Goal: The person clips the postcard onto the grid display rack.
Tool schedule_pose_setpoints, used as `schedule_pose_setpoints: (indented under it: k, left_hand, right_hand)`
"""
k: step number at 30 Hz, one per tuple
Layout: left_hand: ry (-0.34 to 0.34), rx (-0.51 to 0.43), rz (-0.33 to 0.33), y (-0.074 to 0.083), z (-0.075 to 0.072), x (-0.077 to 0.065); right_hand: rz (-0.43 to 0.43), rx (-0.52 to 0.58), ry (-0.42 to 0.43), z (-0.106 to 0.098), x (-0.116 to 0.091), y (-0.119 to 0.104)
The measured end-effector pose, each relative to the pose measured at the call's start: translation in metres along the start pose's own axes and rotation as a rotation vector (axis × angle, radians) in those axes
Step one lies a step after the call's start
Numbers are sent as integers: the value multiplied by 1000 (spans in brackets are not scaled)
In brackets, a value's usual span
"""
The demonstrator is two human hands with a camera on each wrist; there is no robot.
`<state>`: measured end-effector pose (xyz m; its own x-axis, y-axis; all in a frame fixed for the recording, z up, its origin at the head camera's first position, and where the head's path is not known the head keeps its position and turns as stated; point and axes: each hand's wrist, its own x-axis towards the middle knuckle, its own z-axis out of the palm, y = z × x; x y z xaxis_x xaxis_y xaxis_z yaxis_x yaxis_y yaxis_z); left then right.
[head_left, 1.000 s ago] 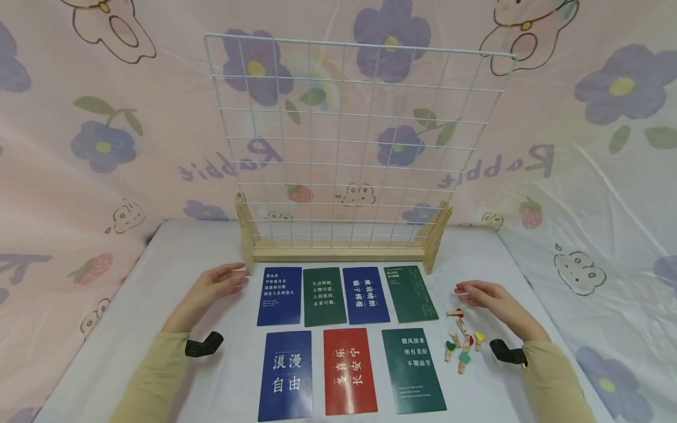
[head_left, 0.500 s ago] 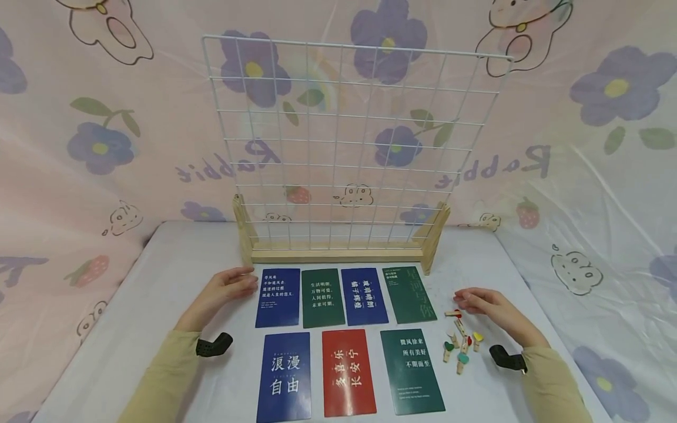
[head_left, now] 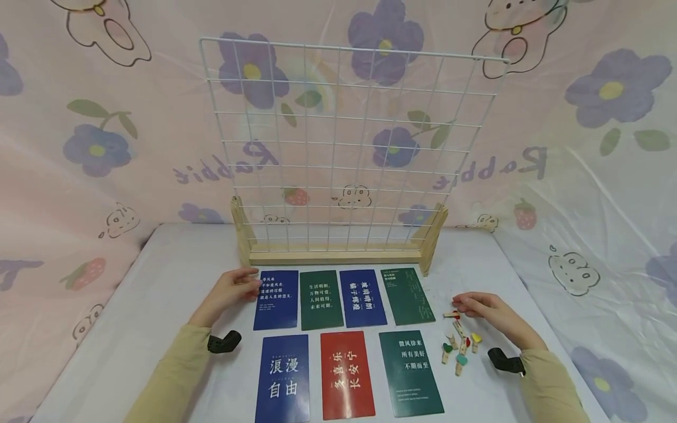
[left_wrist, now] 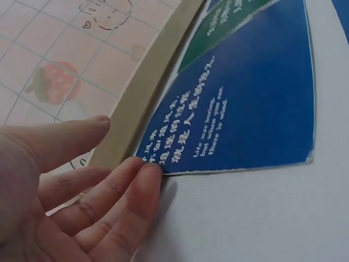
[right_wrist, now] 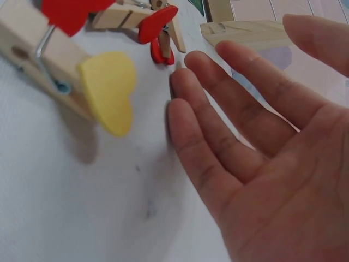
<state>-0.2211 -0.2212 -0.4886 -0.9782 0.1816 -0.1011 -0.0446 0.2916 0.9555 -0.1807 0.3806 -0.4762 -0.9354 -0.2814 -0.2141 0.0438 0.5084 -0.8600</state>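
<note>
Backdrop cloth (head_left: pixel 158 194): printed with flowers, strawberries and rabbits; the word "Rabbit" reads mirror-reversed in two places. Bench (head_left: pixel 177 252): white-covered. One wire grid (head_left: pixel 334 145) stands in one wooden base (head_left: pixel 334 257) at the bench's rear.

Cards: seven in total, lying flat before the base, four in the rear row and three in front. Rear row, left to right: blue card (head_left: pixel 276 299), text only partly legible; green card, reading 生活明朗, 万物可爱, 人间值得, 未来可期; second blue card, lettered sideways; second green card, main lettering faint. Front row: blue, 浪漫自由; red (head_left: pixel 347 375), 多喜乐 长安宁, sideways; green, 微风徐来 所有美好 不期而至.

Left hand (head_left: pixel 226 296): fingertips touch the corner of the leftmost rear card; thumb stands apart from the fingers, nothing gripped. Right hand (head_left: pixel 494 316): fingers extended, thumb apart, holding nothing, just beside the clothespins.

Clothespins (head_left: pixel 459 365): about seven, right of the cards; overlap prevents an exact count. Heart ornaments include red, green, teal and one yellow (right_wrist: pixel 110 93).
</note>
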Motion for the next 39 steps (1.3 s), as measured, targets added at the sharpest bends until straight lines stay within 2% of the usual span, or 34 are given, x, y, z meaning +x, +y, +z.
schedule_pose_setpoints:
  k: [8,18,26,33,39]
  left_hand:
    - [24,55,-36,-3,4,9]
    - [41,170,-28,-7,7,16]
    - [40,190,-7,-10,8,18]
    - [48,191,-15,-13,6,19]
    - [83,224,-22,-15,8,19]
  right_hand:
    - [-4,-19,2,2,-1,2]
    - [4,-11,1,2,0,2]
    - [16,-9,10,3,2,3]
    - [17,-14,-3,2,2,2]
    - [4,-24,-10,2,1,2]
